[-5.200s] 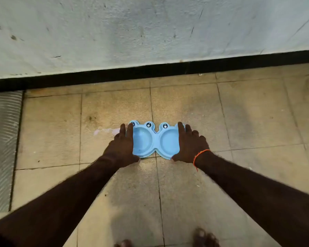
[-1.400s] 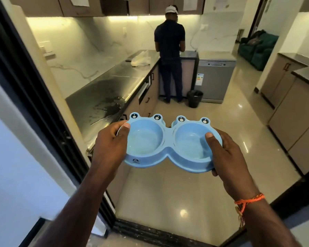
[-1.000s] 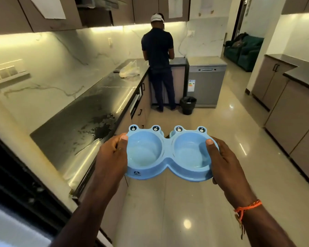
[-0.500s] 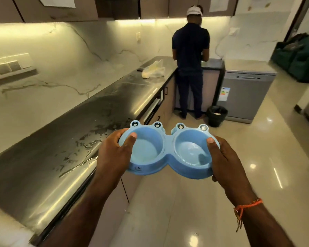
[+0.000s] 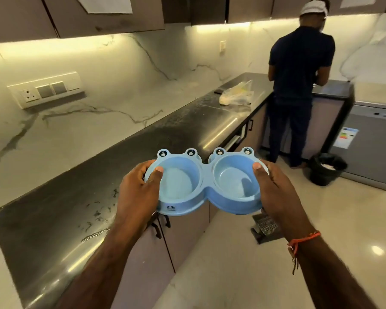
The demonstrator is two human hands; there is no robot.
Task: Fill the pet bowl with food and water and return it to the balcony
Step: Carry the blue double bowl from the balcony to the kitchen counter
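A light blue double pet bowl (image 5: 206, 186) with frog-eye bumps on its far rim is held level in front of me, above the counter's edge. Both of its wells look empty. My left hand (image 5: 138, 192) grips the left end, thumb hooked over the rim into the left well. My right hand (image 5: 274, 192) grips the right end the same way, thumb over the rim; an orange thread circles that wrist.
A long dark wet counter (image 5: 125, 166) runs along the left under a marble wall with a socket panel (image 5: 45, 89). A plastic bag (image 5: 236, 94) lies at its far end. A person (image 5: 299, 85) stands there, back turned. A black bin (image 5: 325, 168) and dishwasher (image 5: 370, 143) stand far right.
I picked the bowl up from the balcony floor and carried it into the kitchen. Over the last second I have come further along the counter, closer to the standing person.
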